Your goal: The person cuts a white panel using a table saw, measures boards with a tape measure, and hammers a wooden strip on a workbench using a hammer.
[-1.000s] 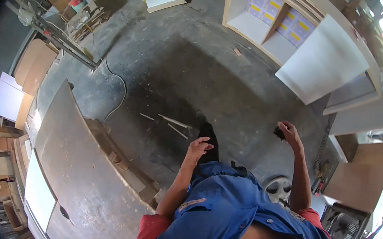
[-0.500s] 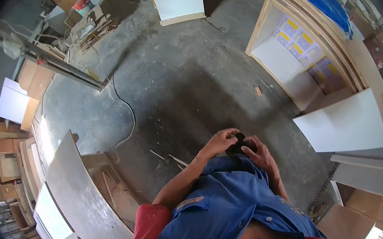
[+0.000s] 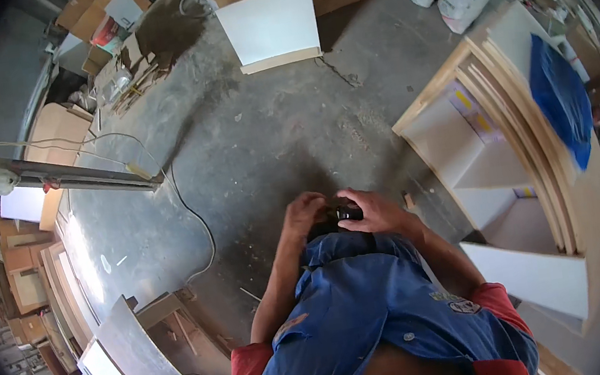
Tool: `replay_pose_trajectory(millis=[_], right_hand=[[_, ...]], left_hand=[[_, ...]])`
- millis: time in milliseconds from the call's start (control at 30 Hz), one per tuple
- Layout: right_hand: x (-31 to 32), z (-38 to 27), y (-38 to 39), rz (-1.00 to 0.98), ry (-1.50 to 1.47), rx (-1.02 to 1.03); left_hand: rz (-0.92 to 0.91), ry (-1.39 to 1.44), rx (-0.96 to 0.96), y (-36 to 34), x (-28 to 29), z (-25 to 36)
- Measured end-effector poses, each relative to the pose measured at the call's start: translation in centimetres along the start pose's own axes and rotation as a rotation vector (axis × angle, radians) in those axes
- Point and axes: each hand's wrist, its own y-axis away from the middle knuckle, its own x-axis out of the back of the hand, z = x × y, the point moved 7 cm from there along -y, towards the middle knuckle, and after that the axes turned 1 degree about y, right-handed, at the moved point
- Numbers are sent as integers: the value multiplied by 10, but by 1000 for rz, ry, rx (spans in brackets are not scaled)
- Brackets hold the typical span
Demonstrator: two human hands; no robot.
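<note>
Both hands meet in front of my waist, over the hem of the blue shirt. My right hand is closed around a small black object with a glossy, rounded end; its kind I cannot make out. Close beside it on the left, my left hand has its fingers curled in toward the same dark area. Whatever lies under those fingers is hidden. Both forearms come up from below, with red sleeves at the elbows.
A wooden cabinet with white inner panels and a blue plastic sheet stands at right. A white panel leans at the far side. Left are a metal post, a cable on the floor and a curved grey board.
My view has shifted, so the cabinet and far panel sit lower in it. Both hands have moved left in the picture, and more of my right forearm shows. The black object's glossy end now shows.
</note>
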Motion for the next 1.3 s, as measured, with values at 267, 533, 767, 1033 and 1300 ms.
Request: replay_pose_trajectory(millis=[267,533,767,1033,1300], right_hand=[[108,101,-162,-164,344,-6],[188,159,-279,6,236,-320],[268,196,-415,253,246,-299],[339,266,-670,175,322,-128],[382,316,-883,-51,491,-224]], left_hand=[[675,519,-265,-143,238,85],[609,734,-98,-346,265,188],[507,115,-238,-479,244,282],[704,112,-47,-477,301,88],[1148,806,583,-358,129,-10]])
